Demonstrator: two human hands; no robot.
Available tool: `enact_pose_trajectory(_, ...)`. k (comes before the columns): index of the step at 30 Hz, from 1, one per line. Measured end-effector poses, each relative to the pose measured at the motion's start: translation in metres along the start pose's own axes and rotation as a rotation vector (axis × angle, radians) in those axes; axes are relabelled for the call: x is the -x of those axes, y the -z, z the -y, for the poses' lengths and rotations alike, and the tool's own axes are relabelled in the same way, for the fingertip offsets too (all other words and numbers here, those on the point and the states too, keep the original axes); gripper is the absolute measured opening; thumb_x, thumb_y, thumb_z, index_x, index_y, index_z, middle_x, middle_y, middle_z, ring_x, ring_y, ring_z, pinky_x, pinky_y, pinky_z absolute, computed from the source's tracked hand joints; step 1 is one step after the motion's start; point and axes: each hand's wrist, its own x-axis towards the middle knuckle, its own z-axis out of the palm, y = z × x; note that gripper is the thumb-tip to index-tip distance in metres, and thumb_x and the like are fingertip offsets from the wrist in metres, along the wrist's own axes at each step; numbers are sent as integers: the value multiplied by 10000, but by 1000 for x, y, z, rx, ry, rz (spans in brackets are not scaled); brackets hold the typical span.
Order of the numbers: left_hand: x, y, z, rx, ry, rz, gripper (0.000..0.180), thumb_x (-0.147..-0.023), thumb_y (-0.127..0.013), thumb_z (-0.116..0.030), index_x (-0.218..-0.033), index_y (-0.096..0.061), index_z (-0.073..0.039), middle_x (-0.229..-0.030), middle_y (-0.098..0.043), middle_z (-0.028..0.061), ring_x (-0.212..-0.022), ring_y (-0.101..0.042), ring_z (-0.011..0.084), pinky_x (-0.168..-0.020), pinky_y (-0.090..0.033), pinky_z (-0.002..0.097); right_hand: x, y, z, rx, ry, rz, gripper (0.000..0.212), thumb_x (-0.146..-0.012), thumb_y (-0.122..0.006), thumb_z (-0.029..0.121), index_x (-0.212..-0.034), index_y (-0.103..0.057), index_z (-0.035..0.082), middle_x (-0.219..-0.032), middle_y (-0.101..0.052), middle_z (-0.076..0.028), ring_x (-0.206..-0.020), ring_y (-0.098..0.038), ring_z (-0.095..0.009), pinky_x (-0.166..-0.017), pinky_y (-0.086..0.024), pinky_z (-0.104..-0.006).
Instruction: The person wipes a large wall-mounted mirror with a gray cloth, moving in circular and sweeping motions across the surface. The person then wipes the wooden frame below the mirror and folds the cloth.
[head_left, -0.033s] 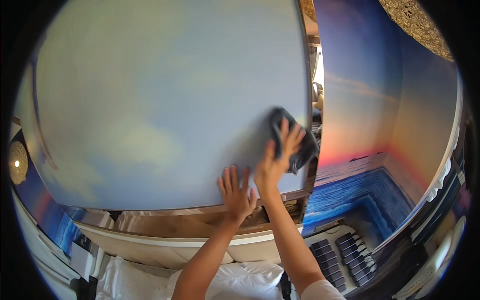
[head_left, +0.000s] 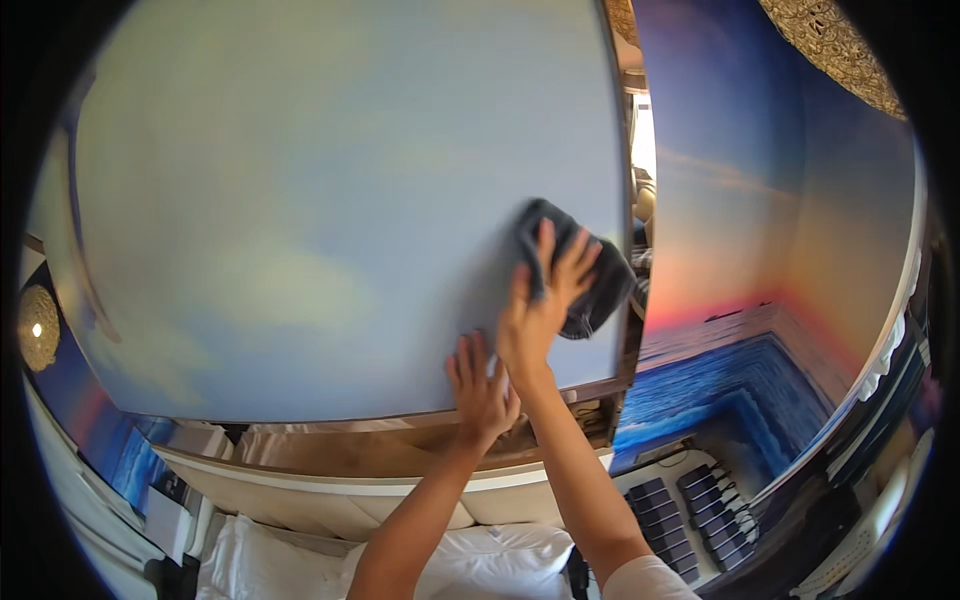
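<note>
In front of me is a large panel (head_left: 330, 190) with a pale blue and yellowish cloud picture. My right hand (head_left: 545, 310) presses a dark grey cloth (head_left: 600, 290) against its lower right part, the fingers spread over the cloth. Close by on the left, my left hand (head_left: 485, 395) is laid against the panel's lower edge with its fingers stretched out and nothing held. The right wrist overlaps part of the left hand's thumb side.
Below the panel runs a cream padded headboard (head_left: 350, 510), with white pillows (head_left: 500, 555) in front. To the right is a wall (head_left: 720, 250) with a sunset sea picture. Dark blocks with cables (head_left: 715, 515) lie at lower right. A woven lampshade (head_left: 840, 50) hangs at upper right.
My right hand and the cloth have moved slightly left. The left hand has shifted a little right, its fingers nearer together. The view has shifted slightly.
</note>
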Motion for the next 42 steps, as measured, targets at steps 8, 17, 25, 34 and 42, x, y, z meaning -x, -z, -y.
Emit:
enact_pose_trajectory(8,46,67,80,367,-75,-66,340,-754,-548,-67,-1082,-569,19,-1214,-537,234,-1215,-458,383,-1044,-232,566,78,-19,3,-12,804,921,490,-785,-591,283,-1266,-543,204,-1255,-544,-102,-1050,-537,-276,-964,-386,-400)
enact_pose_trajectory(17,21,134,75,344,104,-26,216,-797,-523,-34,-996,-604,-45,-1214,-578,128,-1099,-532,307,-1010,-325,455,23,-12,-38,351,83,-179,537,-870,-516,385,-1372,-429,214,-1506,-221,-129,-1381,-150,-364,-1081,-76,-548)
enact_pose_trajectory(25,44,156,45,1091,719,163,269,-946,-444,-186,-1004,-613,15,-963,-659,112,-908,-597,162,-835,-443,281,23,-3,-14,373,554,365,616,-756,-643,273,-1337,-458,364,-1496,-264,-87,-1328,-291,-366,-1040,-222,-575)
enact_pose_trajectory(34,53,129,12,1090,876,153,294,-956,-424,-191,-1021,-611,26,-941,-660,134,-867,-605,167,-829,-457,289,31,17,-34,264,540,420,602,-773,-634,254,-1343,-460,342,-1498,-236,-142,-1342,-252,-400,-1045,-190,-592)
enact_pose_trajectory(42,12,128,-52,1157,896,53,295,-958,-412,-189,-1088,-580,16,-939,-656,148,-878,-615,189,-839,-469,312,-12,44,-62,316,423,203,532,-826,-515,243,-1354,-465,213,-1460,-291,-189,-1312,-292,-417,-1052,-222,-526)
